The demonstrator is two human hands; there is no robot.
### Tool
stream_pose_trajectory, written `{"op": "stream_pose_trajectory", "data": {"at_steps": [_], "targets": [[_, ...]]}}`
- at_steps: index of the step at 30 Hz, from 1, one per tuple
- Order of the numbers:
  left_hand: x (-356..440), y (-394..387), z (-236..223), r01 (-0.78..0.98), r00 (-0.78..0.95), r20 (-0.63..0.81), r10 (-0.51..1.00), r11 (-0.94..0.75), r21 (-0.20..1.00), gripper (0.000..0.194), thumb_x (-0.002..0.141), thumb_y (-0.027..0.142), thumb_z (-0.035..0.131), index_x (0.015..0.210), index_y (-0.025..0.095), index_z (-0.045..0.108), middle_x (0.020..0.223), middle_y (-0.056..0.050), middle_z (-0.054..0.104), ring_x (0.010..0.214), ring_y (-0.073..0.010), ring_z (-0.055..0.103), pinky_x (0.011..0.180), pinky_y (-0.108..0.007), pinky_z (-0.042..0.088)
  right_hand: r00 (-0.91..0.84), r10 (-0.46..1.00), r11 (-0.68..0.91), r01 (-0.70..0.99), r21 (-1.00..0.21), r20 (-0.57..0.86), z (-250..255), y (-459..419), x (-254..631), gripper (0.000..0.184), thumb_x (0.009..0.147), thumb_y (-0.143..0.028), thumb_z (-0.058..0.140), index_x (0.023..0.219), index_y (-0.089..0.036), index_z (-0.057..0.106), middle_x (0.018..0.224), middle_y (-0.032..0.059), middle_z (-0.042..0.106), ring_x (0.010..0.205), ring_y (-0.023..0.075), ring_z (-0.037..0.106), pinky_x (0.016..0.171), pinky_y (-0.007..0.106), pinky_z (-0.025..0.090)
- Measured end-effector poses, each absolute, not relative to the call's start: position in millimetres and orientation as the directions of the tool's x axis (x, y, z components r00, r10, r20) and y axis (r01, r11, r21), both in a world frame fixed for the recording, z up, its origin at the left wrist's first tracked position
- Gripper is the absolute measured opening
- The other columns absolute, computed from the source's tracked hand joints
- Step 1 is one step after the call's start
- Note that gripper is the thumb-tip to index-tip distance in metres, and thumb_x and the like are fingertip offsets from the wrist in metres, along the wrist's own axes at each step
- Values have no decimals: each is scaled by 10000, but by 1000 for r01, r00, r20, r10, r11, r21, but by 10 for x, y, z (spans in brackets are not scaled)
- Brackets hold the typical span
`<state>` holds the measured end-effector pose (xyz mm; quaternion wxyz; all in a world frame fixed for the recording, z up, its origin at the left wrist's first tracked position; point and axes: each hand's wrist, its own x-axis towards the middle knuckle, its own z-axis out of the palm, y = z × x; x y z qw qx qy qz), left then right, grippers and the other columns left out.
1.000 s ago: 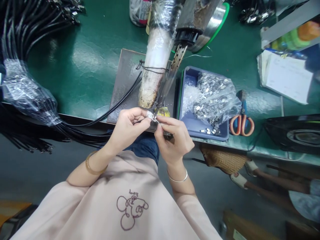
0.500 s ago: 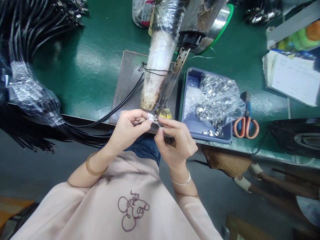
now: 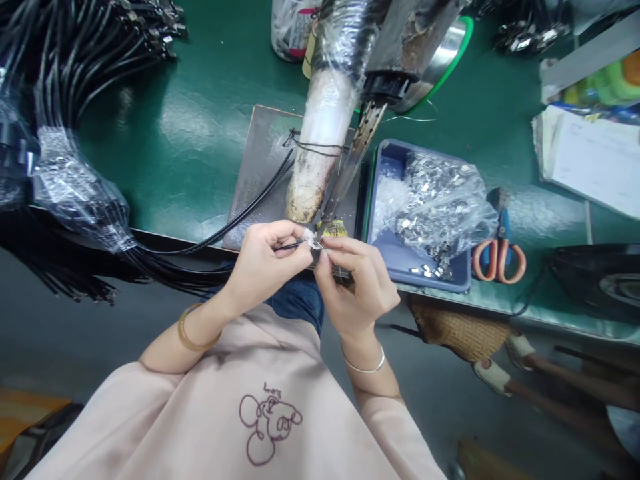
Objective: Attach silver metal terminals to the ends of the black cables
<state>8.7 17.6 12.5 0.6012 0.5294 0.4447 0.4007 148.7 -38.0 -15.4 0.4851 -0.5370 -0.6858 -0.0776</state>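
My left hand is closed in a pinch on a black cable, holding its end with a small metal connector just past the fingertips. White wrapping covers the tip of its index finger. Opposite, my right hand pinches a thin silvery solder wire whose end meets the connector. Right above both sets of fingertips is the tip of a soldering iron, slanting down from a mount. Whether the tip touches the connector is too small to tell. Beside it hangs a plastic-wrapped white tube.
A blue tray at right holds bagged metal connectors. Beyond it lie orange-handled cutters, papers and a black device. Bundled black cables fill the left side. A solder spool stands behind. Another person's feet show at lower right.
The view has shifted slightly, so the bench appears further right and lower. Both hands keep their pinches; the fingertips have drawn closer together at the connector under the iron's tip.
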Motion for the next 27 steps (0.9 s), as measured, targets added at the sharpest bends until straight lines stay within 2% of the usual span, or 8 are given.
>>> {"op": "stream_pose_trajectory", "data": {"at_steps": [7, 12, 19, 24, 27], "targets": [[79, 165, 128, 12, 290, -51, 956, 49, 999, 94, 691, 191, 613, 656, 131, 677, 515, 69, 378, 482, -46, 276, 442, -185, 205, 61, 656, 403, 815, -417, 752, -124, -389, 1477, 232, 867, -55, 740, 958, -253, 659, 970, 12, 809, 836, 152, 784, 788, 252, 653], [68, 175, 138, -3, 306, -89, 948, 95, 996, 76, 676, 204, 634, 649, 139, 664, 517, 68, 390, 479, -47, 266, 436, -188, 196, 26, 647, 416, 825, -382, 762, -89, -392, 1481, 214, 879, -70, 706, 868, -259, 606, 958, 23, 810, 827, 156, 788, 736, 251, 658], [48, 181, 108, -10, 349, -138, 927, 151, 988, 84, 687, 211, 627, 677, 132, 651, 518, 73, 381, 476, -45, 268, 438, -185, 198, -20, 674, 448, 805, -388, 738, -121, -412, 1507, 207, 894, -70, 694, 882, -251, 594, 965, 45, 813, 854, 161, 792, 765, 258, 654], [29, 130, 79, 42, 402, -59, 914, 46, 998, 122, 776, 209, 599, 683, 136, 627, 536, 79, 353, 493, -48, 261, 446, -185, 205, 50, 730, 426, 747, -511, 682, -98, -422, 1517, 184, 921, -65, 688, 970, -233, 633, 975, 39, 802, 899, 151, 782, 814, 260, 638], [3, 69, 54, 99, 389, 7, 921, -49, 994, 101, 825, 210, 627, 779, 132, 670, 558, 68, 438, 501, -53, 328, 467, -182, 270, 122, 801, 378, 656, -653, 586, -79, -425, 1526, 159, 943, -84, 678, 960, -238, 646, 915, 7, 776, 858, 136, 763, 766, 254, 630]]}}
